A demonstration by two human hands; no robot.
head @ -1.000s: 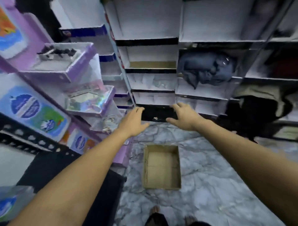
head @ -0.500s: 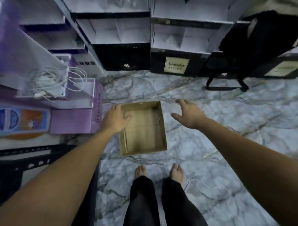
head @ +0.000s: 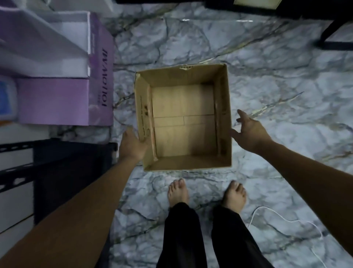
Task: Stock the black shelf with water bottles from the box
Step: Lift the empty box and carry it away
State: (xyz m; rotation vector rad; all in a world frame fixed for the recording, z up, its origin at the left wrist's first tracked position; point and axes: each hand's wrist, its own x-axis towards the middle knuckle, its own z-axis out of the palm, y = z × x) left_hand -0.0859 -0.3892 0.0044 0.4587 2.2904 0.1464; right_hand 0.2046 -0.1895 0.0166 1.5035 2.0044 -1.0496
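An open brown cardboard box (head: 183, 76) stands on the marble floor straight ahead of my bare feet. Its inside shows only bare cardboard; no water bottle is visible. My left hand (head: 131, 146) rests flat against the box's left wall near the front corner, fingers apart. Just off the box's right wall, my right hand (head: 248, 132) is spread open and holds nothing. Only the dark foot of the shelving (head: 152, 1) shows along the top edge.
A purple-and-white display stand (head: 99, 76) sits on the floor left of the box. A black metal rack (head: 63, 172) is at my left side. A black frame leg (head: 332, 36) is at the top right. A white cord (head: 286, 220) lies right of my feet.
The view has swung down from the shelves to the floor. Both hands dropped from the low black shelf to either side of the box, the left one now touching its wall.
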